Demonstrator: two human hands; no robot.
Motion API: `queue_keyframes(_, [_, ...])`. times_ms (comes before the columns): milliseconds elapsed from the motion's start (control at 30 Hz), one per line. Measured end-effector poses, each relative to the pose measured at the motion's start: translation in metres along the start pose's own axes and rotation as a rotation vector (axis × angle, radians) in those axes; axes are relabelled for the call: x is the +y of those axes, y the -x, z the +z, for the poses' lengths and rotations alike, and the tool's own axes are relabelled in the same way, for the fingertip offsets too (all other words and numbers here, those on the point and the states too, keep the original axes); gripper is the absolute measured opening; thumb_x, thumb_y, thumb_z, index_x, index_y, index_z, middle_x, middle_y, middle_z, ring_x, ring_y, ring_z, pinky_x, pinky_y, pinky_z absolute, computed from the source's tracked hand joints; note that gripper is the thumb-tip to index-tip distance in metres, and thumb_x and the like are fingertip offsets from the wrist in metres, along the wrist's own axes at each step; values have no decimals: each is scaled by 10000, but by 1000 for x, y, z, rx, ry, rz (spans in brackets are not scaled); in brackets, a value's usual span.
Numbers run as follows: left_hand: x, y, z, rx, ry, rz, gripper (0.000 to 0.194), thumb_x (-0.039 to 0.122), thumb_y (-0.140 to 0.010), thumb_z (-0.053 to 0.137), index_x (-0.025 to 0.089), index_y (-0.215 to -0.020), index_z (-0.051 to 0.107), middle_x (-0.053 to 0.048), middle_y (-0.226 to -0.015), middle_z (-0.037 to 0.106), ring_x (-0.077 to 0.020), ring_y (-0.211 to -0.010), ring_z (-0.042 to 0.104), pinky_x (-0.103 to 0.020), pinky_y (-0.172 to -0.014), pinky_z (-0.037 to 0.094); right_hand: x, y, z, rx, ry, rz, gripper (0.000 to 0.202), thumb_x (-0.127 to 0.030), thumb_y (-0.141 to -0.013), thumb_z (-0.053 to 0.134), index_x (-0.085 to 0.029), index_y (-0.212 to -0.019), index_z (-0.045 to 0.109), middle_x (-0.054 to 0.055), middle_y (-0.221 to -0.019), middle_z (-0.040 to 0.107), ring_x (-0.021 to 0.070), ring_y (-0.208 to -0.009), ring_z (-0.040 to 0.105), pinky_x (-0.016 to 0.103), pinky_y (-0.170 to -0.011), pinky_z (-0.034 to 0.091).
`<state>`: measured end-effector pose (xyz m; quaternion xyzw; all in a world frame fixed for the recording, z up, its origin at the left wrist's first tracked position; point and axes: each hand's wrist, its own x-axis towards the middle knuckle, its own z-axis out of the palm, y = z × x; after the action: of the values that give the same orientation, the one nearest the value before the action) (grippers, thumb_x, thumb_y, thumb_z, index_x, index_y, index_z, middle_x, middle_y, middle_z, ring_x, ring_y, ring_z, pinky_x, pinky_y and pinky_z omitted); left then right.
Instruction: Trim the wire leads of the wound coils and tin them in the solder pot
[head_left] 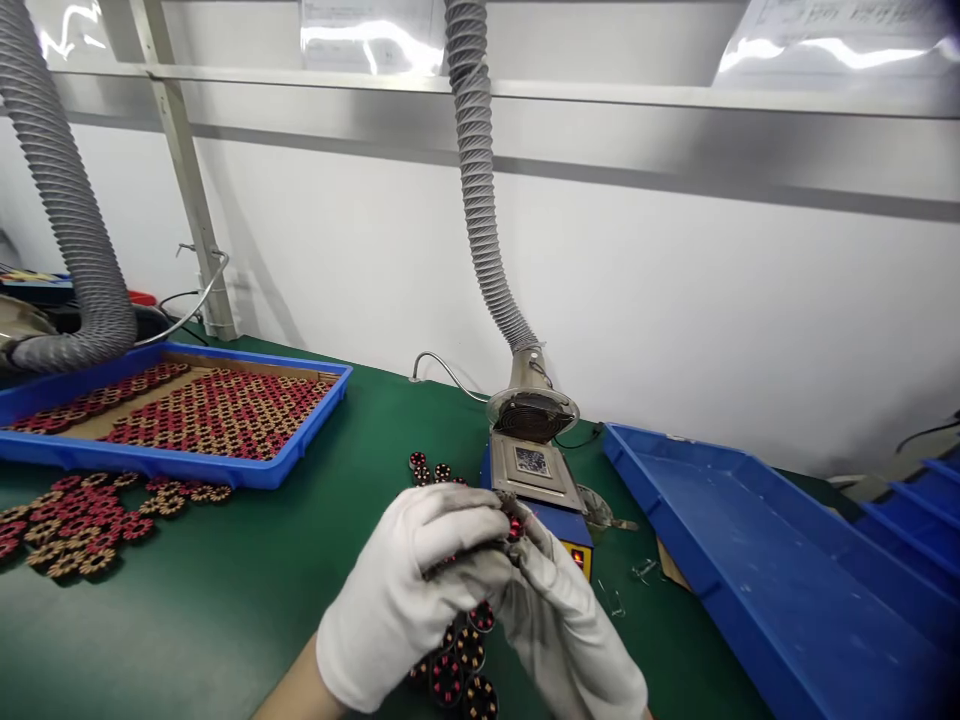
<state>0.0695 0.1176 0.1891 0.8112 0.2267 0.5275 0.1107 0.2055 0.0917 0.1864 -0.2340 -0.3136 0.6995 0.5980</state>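
Note:
Both my hands wear white gloves and meet in front of a small solder pot. My left hand point(420, 580) is curled, with a dark, red-flecked edge showing between its fingers, apparently more of the same parts. My right hand point(566, 615) pinches a small round motor stator point(515, 527) with red windings, held up at the fingertips of both hands; fingers hide most of it. Below my hands several black stators point(448, 678) with red and copper windings lie on the green table. A few more stators point(421, 468) lie just behind my left hand.
The solder pot point(536, 470) stands under an exhaust hood point(532, 405) with a grey hose point(476, 170). At left, a blue tray point(277, 470) holds rows of stators, with a loose pile point(82, 525) before it. Another blue tray point(750, 530) lies at right, near wire bits point(615, 600).

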Motion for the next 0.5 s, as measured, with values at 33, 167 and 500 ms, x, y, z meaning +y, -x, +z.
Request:
queue_keyframes(33, [-2, -1, -1, 18, 56, -16, 149, 258, -822, 534, 211, -944, 606, -56, -973, 642, -191, -935, 579, -316, -870, 456, 1, 0, 0, 9, 0, 2, 331, -209, -651, 727, -250, -968, 642, 27, -937, 671, 181, -837, 628, 343, -801, 488])
queue_keyframes(167, [-2, -2, -5, 216, 318, -328, 149, 154, -808, 483, 200, -789, 623, -19, -828, 654, -177, -913, 590, -281, -838, 481, 3, 2, 0, 20, -26, 27, 299, -218, -642, 737, -230, -930, 656, 35, -946, 675, 175, -829, 629, 341, -808, 486])
queue_keyframes(500, [2, -1, -9, 10, 316, -325, 303, 76, -671, 586, 223, -924, 664, -44, -1021, 637, -193, -967, 576, -274, -849, 485, 7, -1, -3, -16, -135, 114, 159, -288, -675, 713, -235, -819, 669, 12, -837, 683, 151, -721, 623, 337, -742, 507])
